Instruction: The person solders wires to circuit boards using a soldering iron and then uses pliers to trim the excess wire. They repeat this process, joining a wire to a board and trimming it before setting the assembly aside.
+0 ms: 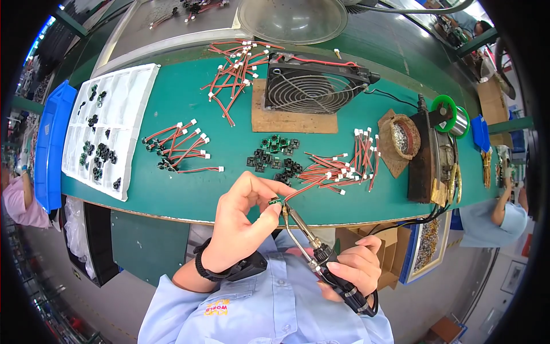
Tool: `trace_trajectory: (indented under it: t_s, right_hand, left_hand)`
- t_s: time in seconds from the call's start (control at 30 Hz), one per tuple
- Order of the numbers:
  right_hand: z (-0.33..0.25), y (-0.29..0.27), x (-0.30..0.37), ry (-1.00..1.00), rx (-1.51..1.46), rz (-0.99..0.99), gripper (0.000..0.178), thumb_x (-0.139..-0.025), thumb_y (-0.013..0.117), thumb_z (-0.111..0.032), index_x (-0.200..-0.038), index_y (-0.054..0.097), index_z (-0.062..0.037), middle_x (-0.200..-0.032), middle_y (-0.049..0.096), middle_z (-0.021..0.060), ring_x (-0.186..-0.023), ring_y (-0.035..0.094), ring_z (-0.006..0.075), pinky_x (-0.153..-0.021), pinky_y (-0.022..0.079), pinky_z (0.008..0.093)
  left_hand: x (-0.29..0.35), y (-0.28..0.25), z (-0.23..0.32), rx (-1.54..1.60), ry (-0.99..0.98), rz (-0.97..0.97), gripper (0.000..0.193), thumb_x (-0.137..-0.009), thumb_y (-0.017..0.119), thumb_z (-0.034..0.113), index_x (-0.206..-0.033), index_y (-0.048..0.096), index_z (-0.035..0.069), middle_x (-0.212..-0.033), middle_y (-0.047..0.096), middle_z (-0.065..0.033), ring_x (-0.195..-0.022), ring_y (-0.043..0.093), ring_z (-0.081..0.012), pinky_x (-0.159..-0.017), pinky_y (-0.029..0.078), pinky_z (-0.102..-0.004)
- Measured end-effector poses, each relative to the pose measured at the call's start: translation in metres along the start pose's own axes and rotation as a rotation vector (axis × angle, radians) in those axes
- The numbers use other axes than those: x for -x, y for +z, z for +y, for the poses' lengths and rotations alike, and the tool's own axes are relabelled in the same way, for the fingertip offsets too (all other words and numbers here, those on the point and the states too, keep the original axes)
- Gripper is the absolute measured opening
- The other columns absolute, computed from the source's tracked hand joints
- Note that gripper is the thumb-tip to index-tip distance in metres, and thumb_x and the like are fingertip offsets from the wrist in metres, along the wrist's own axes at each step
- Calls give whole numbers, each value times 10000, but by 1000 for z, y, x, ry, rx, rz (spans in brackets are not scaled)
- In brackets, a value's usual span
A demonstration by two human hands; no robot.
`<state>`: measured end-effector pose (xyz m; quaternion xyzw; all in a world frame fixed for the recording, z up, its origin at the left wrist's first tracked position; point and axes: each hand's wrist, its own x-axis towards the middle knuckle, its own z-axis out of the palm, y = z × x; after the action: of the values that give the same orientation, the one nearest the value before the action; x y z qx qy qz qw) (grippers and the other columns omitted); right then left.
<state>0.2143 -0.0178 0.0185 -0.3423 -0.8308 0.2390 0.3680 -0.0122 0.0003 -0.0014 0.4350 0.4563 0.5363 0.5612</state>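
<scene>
My left hand [246, 215] pinches a small green circuit board [276, 201] between thumb and fingertips, just over the near edge of the bench. Wrapped in my right hand [356, 269] is the black handle of a soldering iron [326, 258], with a thin metal feed tube alongside its barrel. The iron's tip meets the board, or comes very near it; the exact contact is too small to tell. A red-and-black wire lead [306, 188] runs from the board's edge up to a white connector. Right beyond my left hand lie small black and green boards [274, 153].
A black fan [312, 86] with a wire guard stands at the back on cardboard [260, 117]. Bundled wire leads [232, 77] and wired boards [180, 146] lie leftward, beside a white tray [134, 109]. At right are a round tip-cleaning dish [404, 136] and a solder spool [458, 122].
</scene>
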Motion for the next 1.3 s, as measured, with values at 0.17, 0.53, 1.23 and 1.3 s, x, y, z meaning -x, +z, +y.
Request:
trace_trajectory:
  t_s: [0.17,0.53,1.23,1.3]
  right_hand:
    - [1,0,1,-6,-5,15,444,-531,785,-139,-956,660,-173,-704,620,-38,-584,548,121,-733,354,314]
    - [0,-2,0,-8,-2,14,446,-518,784,-136,-946,663,-171,-701,619,-36,-582,546,123,-730,358,316]
    - [2,-1,8,-22,4,-1,413,-552,789,-197,-940,649,-164,-681,604,-30,-586,540,133,-739,352,342]
    - [4,-1,9,-70,20,-17,410,-593,773,-267,-941,612,-123,-615,580,1,-561,525,158,-737,347,388]
  left_hand:
    - [0,1,2,5,-14,-1,115,-837,513,9,-885,410,21,-1020,595,-200,-916,600,-192,-760,510,-308]
    - [0,2,4,-8,-10,-13,113,-835,508,4,-887,410,21,-1024,593,-199,-893,601,-180,-744,508,-296]
    - [1,4,5,19,3,9,103,-829,505,-9,-882,421,16,-1018,597,-199,-912,606,-194,-761,519,-317]
    - [1,3,5,17,3,10,102,-828,505,-10,-881,421,15,-1017,597,-199,-914,605,-195,-762,520,-318]
